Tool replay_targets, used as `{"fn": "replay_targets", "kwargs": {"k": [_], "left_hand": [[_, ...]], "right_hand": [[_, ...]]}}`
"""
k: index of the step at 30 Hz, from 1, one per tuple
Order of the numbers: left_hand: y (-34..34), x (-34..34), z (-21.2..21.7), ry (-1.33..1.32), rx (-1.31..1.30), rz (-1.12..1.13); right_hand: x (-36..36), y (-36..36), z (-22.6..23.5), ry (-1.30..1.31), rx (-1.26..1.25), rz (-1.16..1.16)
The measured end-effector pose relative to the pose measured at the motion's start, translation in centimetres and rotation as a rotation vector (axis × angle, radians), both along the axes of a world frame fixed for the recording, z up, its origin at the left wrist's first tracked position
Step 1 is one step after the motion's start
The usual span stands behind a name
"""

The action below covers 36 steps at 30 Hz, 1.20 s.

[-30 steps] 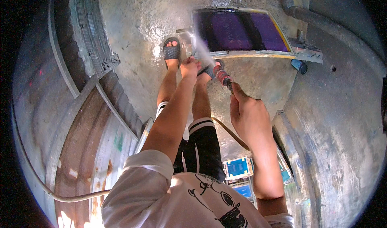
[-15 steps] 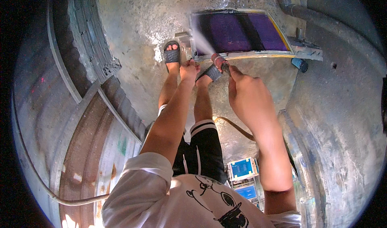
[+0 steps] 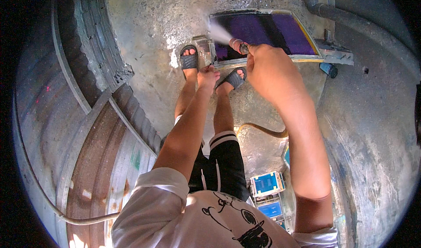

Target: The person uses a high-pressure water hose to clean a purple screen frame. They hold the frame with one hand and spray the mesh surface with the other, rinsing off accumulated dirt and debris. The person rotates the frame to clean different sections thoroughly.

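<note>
A framed printing screen [image 3: 280,31] with a purple mesh leans on the wet concrete floor in front of my feet. My right hand [image 3: 269,70] is shut on a hose nozzle [image 3: 239,46], and a jet of water sprays from it onto the screen's left part. My left hand [image 3: 208,74] grips the screen's lower left edge, just above my sandalled feet. A yellowish hose [image 3: 258,129] runs back along the floor behind my right forearm.
Corrugated metal sheeting [image 3: 87,129] curves along the left. A grey concrete wall [image 3: 372,125] stands at the right with a dark pipe [image 3: 346,20] above it. Blue framed screens [image 3: 267,184] are stacked behind my legs. A small blue object [image 3: 328,69] lies by the screen's right corner.
My right hand has risen and moved toward the screen with the nozzle, filling more of the view. The water jet now hits the screen's left part. My left hand stays on the frame.
</note>
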<state>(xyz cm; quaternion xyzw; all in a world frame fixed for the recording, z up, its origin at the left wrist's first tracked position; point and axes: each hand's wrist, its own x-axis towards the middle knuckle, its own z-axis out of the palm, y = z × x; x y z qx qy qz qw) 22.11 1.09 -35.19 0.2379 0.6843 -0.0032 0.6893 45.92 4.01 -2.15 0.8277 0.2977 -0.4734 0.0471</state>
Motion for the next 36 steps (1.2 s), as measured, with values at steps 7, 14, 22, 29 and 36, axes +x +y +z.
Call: {"fn": "replay_targets", "kwargs": {"k": [7, 14, 22, 29, 36], "left_hand": [[0.3, 0.9, 1.3, 0.038, -0.011, -0.009], [0.1, 0.6, 0.6, 0.009, 0.009, 0.005], [-0.4, -0.5, -0.3, -0.058, 0.023, 0.072], [-0.7, -0.3, -0.6, -0.044, 0.033, 0.038], [-0.5, 0.0, 0.0, -0.032, 0.065, -0.015]], "right_hand": [[0.4, 0.3, -0.4, -0.008, -0.023, -0.007], [0.5, -0.3, -1.5, 0.005, -0.017, -0.016], [0.4, -0.5, -1.7, -0.017, 0.010, -0.018], [0.5, -0.9, -2.5, -0.027, 0.018, -0.003], [0.4, -1.4, -3.1, -0.017, 0.039, -0.060]]}}
